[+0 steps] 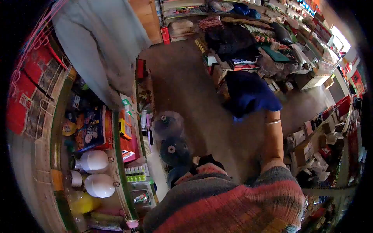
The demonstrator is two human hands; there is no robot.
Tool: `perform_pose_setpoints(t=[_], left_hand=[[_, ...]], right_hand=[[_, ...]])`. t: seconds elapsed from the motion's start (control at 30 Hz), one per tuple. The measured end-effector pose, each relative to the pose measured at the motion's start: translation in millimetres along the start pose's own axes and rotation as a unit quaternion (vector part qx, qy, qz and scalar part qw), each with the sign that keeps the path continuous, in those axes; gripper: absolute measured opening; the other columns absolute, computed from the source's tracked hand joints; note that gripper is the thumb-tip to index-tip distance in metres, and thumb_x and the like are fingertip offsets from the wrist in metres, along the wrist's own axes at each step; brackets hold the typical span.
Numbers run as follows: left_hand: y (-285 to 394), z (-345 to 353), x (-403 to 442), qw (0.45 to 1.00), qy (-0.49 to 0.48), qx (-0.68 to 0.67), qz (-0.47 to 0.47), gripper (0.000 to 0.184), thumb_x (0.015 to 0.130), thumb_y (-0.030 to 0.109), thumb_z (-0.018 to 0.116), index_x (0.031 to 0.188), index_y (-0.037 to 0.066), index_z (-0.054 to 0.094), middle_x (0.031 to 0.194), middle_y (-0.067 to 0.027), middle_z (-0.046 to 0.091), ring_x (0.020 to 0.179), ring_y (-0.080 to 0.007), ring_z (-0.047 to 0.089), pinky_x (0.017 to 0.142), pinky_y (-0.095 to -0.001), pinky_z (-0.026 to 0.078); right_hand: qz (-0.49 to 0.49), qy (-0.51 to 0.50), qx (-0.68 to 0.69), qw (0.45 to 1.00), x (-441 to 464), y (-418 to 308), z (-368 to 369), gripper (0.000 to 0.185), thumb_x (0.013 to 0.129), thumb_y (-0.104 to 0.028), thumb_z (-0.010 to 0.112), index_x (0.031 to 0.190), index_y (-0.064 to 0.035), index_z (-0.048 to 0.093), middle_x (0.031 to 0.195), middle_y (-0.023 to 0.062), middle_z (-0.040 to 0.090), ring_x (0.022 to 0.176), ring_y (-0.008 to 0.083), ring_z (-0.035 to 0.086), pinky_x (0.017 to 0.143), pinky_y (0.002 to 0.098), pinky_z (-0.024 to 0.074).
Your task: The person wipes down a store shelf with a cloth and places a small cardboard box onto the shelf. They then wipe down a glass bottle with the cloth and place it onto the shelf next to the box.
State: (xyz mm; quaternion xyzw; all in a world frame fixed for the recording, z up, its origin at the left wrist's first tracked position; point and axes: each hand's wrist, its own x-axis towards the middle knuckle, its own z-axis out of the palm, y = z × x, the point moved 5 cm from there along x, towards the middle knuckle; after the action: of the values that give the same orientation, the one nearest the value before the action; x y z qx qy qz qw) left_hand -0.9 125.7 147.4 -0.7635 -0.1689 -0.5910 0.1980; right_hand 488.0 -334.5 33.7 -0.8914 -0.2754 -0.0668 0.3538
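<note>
Round bluish plastic bottles [175, 153] edge grey-brown floor [178, 77], open ahead. Dark-blue cloth [250, 93] hides right hand, grip unclear; left hand unseen.

The cloth [250, 91] is deep blue, the sweater [225, 200] striped red and dark grey, the drape [91, 39] plain grey.

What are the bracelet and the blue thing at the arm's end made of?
The bracelet looks like metal: thin, pale and shiny, though plastic is possible. The blue thing looks like soft, mostly matte fabric, draping loosely; possibly thin plastic.
</note>
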Motion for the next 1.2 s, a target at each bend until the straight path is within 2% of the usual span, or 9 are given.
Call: perform_pose_setpoints(t=[0.27, 0.37, 0.6, 0.8, 0.93, 0.97, 1.03, 1.13, 1.2], left_hand=[[113.9, 161.8, -52.1, 0.795, -0.368, -0.462, -0.140, 0.041, 0.082, 0.012, 0.056, 0.121, 0.000, 0.054, 0.132, -0.0170, 0.047, 0.122, -0.0294, 0.044, 0.105, -0.0405, 0.030], [153.6, 237.5, -140.4, 0.435, -0.516, -0.564, -0.477, 0.053, 0.092, 0.031, 0.047, 0.139, 0.008, 0.037, 0.142, -0.0092, 0.037, 0.130, -0.0240, 0.036, 0.106, -0.0365, 0.029], [238.4, 236.7, -121.5, -0.120, -0.219, -0.760, -0.600, 0.077, 0.088, 0.066, 0.028, 0.144, 0.012, 0.027, 0.146, -0.0094, 0.031, 0.135, -0.0272, 0.029, 0.108, -0.0502, 0.022], [166.8, 202.9, -58.7, 0.087, -0.167, -0.820, -0.540, 0.092, 0.079, 0.078, 0.027, 0.145, 0.015, 0.022, 0.150, -0.0093, 0.024, 0.136, -0.0335, 0.024, 0.111, -0.0510, 0.018], [163.0, 188.5, -55.9, -0.058, -0.140, -0.864, -0.480, 0.074, 0.088, 0.063, 0.032, 0.142, 0.013, 0.030, 0.145, -0.0100, 0.033, 0.135, -0.0290, 0.028, 0.111, -0.0457, 0.021], [156.8, 180.4, -41.6, 0.310, -0.283, -0.806, -0.417, 0.064, 0.086, 0.055, 0.041, 0.134, 0.012, 0.038, 0.136, -0.0100, 0.041, 0.127, -0.0282, 0.036, 0.105, -0.0433, 0.027], [147.1, 168.9, -36.7, 0.463, -0.309, -0.734, -0.388, 0.061, 0.086, 0.051, 0.043, 0.132, 0.010, 0.040, 0.133, -0.0099, 0.043, 0.124, -0.0272, 0.038, 0.103, -0.0420, 0.029], [139.0, 163.8, -52.8, 0.262, -0.212, -0.791, -0.511, 0.055, 0.087, 0.044, 0.045, 0.128, 0.008, 0.043, 0.130, -0.0097, 0.046, 0.119, -0.0257, 0.042, 0.099, -0.0401, 0.033], [128.2, 159.2, -58.3, 0.247, -0.184, -0.787, -0.535, 0.051, 0.087, 0.040, 0.046, 0.126, 0.007, 0.045, 0.127, -0.0096, 0.048, 0.116, -0.0247, 0.044, 0.097, -0.0388, 0.035]], right_hand=[[-0.197, -0.156, 0.066, 0.966, 39.1, -206.8, 17.0, 0.044, 0.077, -0.019, 0.068, 0.116, -0.0013, 0.058, 0.120, 0.0085, 0.058, 0.112, 0.0230, 0.053, 0.100, 0.0335, 0.0383], [-0.272, -0.189, 0.027, 0.943, 46.9, -238.4, 53.6, 0.041, 0.077, -0.019, 0.066, 0.114, -0.0020, 0.059, 0.116, 0.0086, 0.058, 0.111, 0.0237, 0.053, 0.100, 0.0337, 0.0384], [-0.441, -0.221, -0.074, 0.867, 65.5, -310.8, 112.7, 0.035, 0.079, -0.021, 0.064, 0.109, -0.0036, 0.062, 0.107, 0.0088, 0.061, 0.109, 0.0255, 0.054, 0.100, 0.0344, 0.0386], [-0.625, -0.138, -0.266, 0.721, 50.5, -363.7, 124.7, 0.030, 0.081, -0.023, 0.061, 0.104, -0.0050, 0.064, 0.100, 0.0090, 0.062, 0.107, 0.0271, 0.055, 0.100, 0.0350, 0.0387], [-0.707, -0.158, -0.355, 0.591, 38.5, -377.2, 181.5, 0.028, 0.082, -0.024, 0.060, 0.102, -0.0059, 0.066, 0.095, 0.0091, 0.064, 0.105, 0.0281, 0.055, 0.100, 0.0353, 0.0388], [-0.708, -0.191, -0.340, 0.588, 41.7, -379.0, 190.7, 0.027, 0.082, -0.024, 0.059, 0.101, -0.0062, 0.066, 0.094, 0.0091, 0.064, 0.105, 0.0284, 0.055, 0.100, 0.0354, 0.0388], [-0.662, -0.319, -0.255, 0.629, 57.4, -385.5, 186.7, 0.031, 0.081, -0.023, 0.063, 0.107, -0.0061, 0.064, 0.102, 0.0121, 0.064, 0.108, 0.0313, 0.054, 0.103, 0.0387, 0.0354], [-0.499, -0.396, 0.088, 0.766, 88.4, -396.0, 172.5, 0.034, 0.081, -0.019, 0.063, 0.113, -0.0072, 0.062, 0.109, 0.0109, 0.063, 0.112, 0.0279, 0.053, 0.107, 0.0421, 0.0287], [-0.379, -0.467, 0.250, 0.759, 90.8, -379.1, 195.2, 0.059, 0.080, -0.022, 0.067, 0.133, -0.0060, 0.044, 0.133, 0.0089, 0.048, 0.126, 0.0230, 0.041, 0.109, 0.0390, 0.0237]])
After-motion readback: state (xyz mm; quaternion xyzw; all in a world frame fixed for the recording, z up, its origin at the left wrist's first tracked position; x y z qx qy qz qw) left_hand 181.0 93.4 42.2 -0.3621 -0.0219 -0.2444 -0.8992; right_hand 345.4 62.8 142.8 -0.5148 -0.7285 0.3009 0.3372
